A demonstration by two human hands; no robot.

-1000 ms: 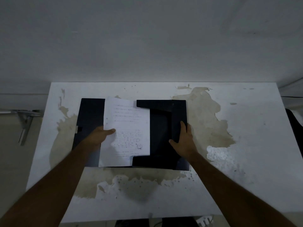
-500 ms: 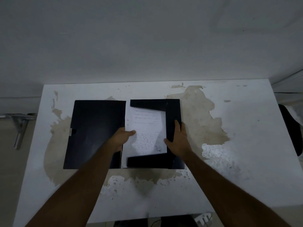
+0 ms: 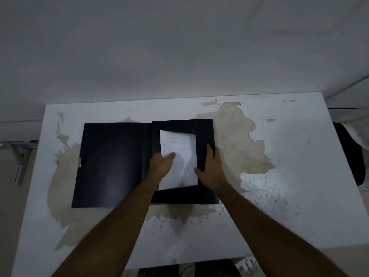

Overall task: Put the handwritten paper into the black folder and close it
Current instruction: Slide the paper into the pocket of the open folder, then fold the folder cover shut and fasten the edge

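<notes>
The black folder (image 3: 111, 164) lies open on the table, its cover spread flat to the left. The handwritten paper (image 3: 179, 162) sits in the folder's right half, tucked under the top, right and bottom flaps. My left hand (image 3: 160, 166) rests on the paper's left edge, thumb pressing on the sheet. My right hand (image 3: 211, 168) grips the right flap, thumb at the flap's inner edge beside the paper and fingers on top of the flap.
The white table (image 3: 279, 206) has large peeled, stained patches. A small metal clasp (image 3: 80, 162) sits on the folder cover's left edge. A dark chair (image 3: 349, 154) stands at the right, a metal bracket (image 3: 20, 156) at the left. A wall rises behind.
My left hand has slid the paper rightward off the left cover and under the right half's flaps. The left cover now lies fully bare. My right hand stayed on the right flap.
</notes>
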